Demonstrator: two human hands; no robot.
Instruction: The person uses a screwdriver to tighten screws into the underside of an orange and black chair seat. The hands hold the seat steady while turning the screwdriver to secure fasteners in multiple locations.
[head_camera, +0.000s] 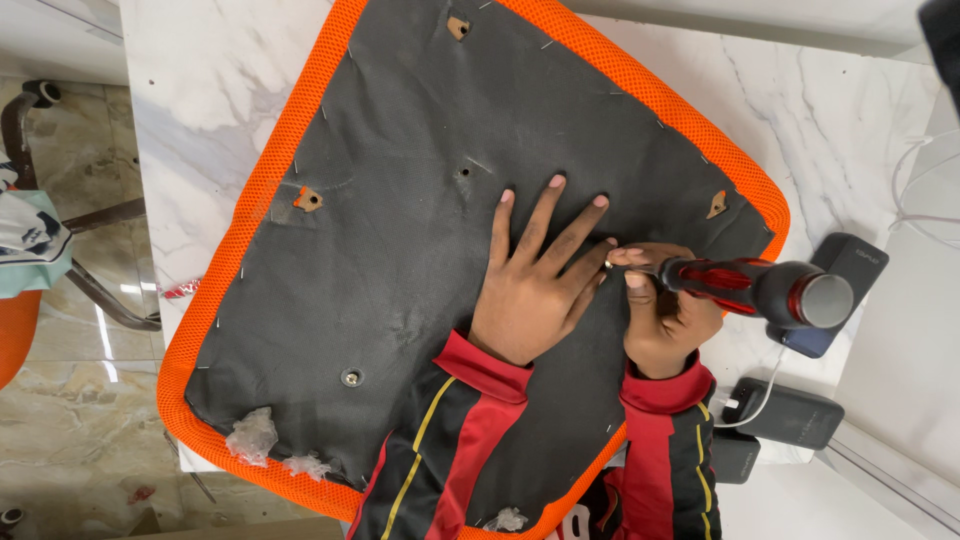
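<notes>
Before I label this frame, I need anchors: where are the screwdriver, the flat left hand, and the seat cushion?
screwdriver (745, 282): head view, on its red and black handle.
left hand (530, 290): head view, on the back of the hand.
seat cushion (400, 150): head view, on the bare black underside fabric.

Black sleeves (440, 450) — red cuffs, yellow and red stripes.

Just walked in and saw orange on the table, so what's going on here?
A person has an orange-edged seat cushion lying upside down on a white marble table, its black underside fabric facing up. The left hand lies flat on the fabric with fingers spread. The right hand grips a red-and-black screwdriver, its tip at the fabric beside the left fingers. Dark power banks sit nearby.
</notes>
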